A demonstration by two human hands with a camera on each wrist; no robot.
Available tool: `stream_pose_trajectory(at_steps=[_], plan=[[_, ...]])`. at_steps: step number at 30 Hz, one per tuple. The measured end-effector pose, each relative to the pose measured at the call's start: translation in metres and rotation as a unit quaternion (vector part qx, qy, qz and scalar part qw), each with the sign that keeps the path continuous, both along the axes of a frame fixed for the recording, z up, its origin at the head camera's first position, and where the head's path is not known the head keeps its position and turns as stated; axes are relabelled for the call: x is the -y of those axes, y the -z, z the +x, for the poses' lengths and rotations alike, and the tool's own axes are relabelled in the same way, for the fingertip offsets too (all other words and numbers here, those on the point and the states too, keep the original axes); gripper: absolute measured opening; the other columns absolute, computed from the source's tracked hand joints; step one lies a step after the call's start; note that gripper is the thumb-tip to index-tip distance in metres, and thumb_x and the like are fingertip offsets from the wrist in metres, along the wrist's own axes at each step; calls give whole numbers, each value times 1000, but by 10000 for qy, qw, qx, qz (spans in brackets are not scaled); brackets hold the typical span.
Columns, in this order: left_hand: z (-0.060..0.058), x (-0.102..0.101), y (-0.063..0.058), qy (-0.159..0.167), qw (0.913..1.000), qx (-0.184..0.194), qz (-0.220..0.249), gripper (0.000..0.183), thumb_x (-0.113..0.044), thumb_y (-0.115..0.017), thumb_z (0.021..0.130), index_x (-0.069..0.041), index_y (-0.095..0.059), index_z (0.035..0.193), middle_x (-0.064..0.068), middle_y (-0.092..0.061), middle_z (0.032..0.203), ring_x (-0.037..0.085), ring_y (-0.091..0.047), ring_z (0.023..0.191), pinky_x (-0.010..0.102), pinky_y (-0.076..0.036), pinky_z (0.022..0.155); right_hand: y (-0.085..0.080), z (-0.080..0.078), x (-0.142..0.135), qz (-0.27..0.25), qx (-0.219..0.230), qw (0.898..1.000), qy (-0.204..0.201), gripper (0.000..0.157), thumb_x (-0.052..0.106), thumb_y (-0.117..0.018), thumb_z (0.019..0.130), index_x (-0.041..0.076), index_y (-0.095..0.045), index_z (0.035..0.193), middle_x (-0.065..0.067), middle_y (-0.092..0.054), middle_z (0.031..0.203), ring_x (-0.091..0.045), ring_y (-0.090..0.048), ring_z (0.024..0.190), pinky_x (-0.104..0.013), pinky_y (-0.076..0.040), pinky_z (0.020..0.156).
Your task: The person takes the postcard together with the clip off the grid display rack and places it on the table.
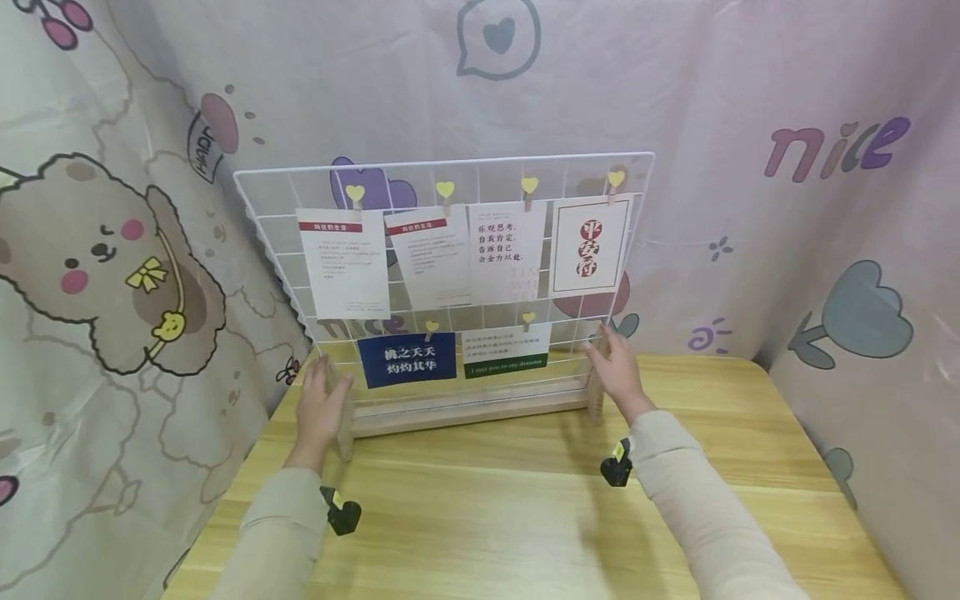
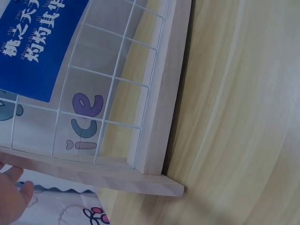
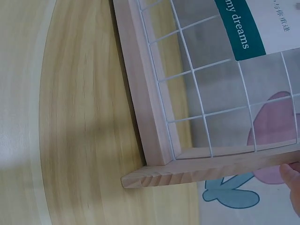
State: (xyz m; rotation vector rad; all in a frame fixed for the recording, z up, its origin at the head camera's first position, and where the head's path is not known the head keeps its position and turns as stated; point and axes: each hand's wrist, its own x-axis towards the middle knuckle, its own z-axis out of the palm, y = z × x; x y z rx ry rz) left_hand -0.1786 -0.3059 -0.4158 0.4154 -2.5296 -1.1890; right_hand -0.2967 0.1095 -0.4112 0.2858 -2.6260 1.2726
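A white wire grid rack [image 1: 442,163] stands upright in a wooden base [image 1: 472,414] on the table. My left hand [image 1: 318,408] grips its left side post, and my right hand [image 1: 621,371] holds the right one, thumb toward me. Heart-topped yellow clips fix two rows of cards to the wires. Up top hang two red-banded cards, a text card [image 1: 506,250] and a red-bordered card [image 1: 590,247]. Below them are a blue card [image 1: 408,358] and a white-and-green card [image 1: 506,350]. Only part of the left hand [image 2: 14,197] shows in the left wrist view.
The wood-grain table [image 1: 465,508] extends in front of the rack and to its right. Behind and at both sides hangs a printed curtain [image 1: 712,67], with a cartoon bear on the left. A small black device [image 1: 617,468] sits at each wrist.
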Motion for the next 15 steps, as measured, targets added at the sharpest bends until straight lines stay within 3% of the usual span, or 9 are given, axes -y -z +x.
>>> stream_pose_trajectory(at_steps=[7,15], plan=[[-8,-4,-3,88,10000,-9,-21,65,-43,-37,89,-7,-13,138,12,-4,143,41,-14,123,58,-11,96,-1,0,-7,-32,-35,10000,71,58,30,-47,88,-2,-26,132,-25,-25,133,-41,-25,119,-51,-20,97],[-14,-12,-3,252,9996,130,15,65,-44,-36,89,-10,-11,138,10,-2,143,41,-12,124,61,-7,94,-1,0,-18,-43,101,9997,219,58,30,-46,89,-1,-25,133,-26,-24,133,-42,-23,119,-53,-20,96]])
